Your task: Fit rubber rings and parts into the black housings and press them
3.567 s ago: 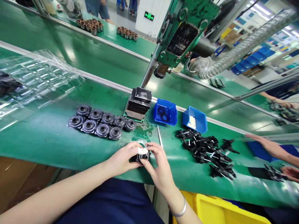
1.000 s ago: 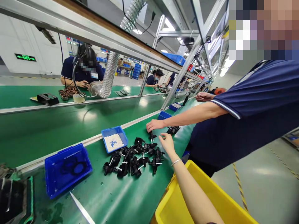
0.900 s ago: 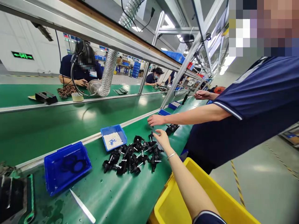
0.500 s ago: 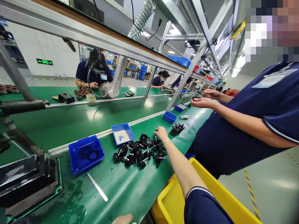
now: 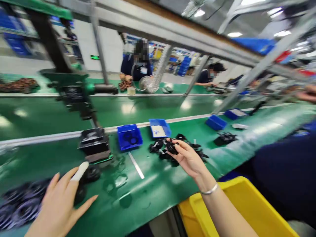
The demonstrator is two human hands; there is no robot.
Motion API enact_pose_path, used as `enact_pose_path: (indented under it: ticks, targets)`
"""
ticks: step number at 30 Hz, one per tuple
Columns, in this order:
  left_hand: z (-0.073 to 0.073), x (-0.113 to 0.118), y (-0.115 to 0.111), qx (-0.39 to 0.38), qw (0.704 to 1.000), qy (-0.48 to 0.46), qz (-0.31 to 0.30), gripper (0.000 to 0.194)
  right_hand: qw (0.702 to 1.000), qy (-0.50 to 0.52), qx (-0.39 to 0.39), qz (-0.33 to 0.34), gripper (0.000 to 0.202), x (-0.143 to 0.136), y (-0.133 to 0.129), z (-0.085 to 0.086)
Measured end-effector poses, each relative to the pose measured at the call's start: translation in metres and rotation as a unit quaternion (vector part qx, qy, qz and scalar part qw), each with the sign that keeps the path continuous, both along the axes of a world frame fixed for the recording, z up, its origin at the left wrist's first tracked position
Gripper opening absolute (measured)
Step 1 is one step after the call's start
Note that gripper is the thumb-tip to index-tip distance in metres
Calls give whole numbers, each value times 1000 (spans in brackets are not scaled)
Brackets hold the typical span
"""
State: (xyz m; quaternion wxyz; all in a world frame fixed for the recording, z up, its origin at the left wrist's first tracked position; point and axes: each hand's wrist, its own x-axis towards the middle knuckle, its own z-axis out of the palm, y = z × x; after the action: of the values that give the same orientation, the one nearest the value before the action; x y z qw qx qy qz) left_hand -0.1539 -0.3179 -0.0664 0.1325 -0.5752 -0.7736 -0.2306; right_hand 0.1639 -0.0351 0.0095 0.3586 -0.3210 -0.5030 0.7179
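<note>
My right hand (image 5: 189, 159), with a bracelet at the wrist, pinches a black plastic part (image 5: 172, 147) above a pile of black parts (image 5: 158, 145), some with white pins sticking out. My left hand (image 5: 60, 200) is spread open at the lower left, a white cover on one finger. Close beyond its fingertips lies a round black part (image 5: 93, 172). Beside and partly behind that hand spreads a heap of black rings (image 5: 26, 204), blurred by motion. A dark press fixture (image 5: 95, 143) stands just beyond the fingers.
A blue bin (image 5: 120, 140) holds black rings; another blue bin (image 5: 166, 125) holds small white pieces. A white strip (image 5: 136, 165) lies on the green bench. At the front right stands a yellow crate (image 5: 247, 197). Co-workers sit across the bench, and one stands at right.
The view has swung left. My right hand has come back from the pile's far side with a black part in its fingers. My left hand has come into fuller view, spread near the rings.
</note>
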Motion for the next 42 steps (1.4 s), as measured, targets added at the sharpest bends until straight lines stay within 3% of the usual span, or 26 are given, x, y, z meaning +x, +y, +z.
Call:
enact_pose_path:
  ticks: [2,4,7,9,11,15,18,22,28,36,42]
  targets:
    - [3,1,-10,-27,999,15,11,83,999,-4,-25,42,25,-19,-14,-10]
    - [5,2,-11,-50,999,16,2,83,996,-30,7,81,22,-37,-27,-18]
    - [6,2,0,-79,996,32,-30,75,971,-84,174,143,16,-57,-51,-26]
    - [8,-1,16,-96,993,54,-52,71,940,-99,284,163,28,-68,-67,-28]
    - [14,-4,34,-138,986,62,-66,67,928,-96,318,169,47,-75,-81,-30]
    - [30,0,58,-223,970,23,-91,63,948,-82,261,164,61,-83,-94,-31]
    - [31,21,53,-219,964,-43,-145,67,968,-51,192,156,65,-85,-95,-31]
    - [9,52,31,-155,956,-147,-200,75,980,-13,124,157,67,-88,-92,-35]
    - [-22,58,11,-86,947,-263,-164,80,979,-13,124,161,66,-92,-88,-36]
    - [-37,62,8,-25,885,-437,-157,70,974,-62,152,155,65,-98,-85,-37]
    - [-43,64,9,-11,868,-469,-162,72,968,-86,178,151,63,-106,-83,-42]
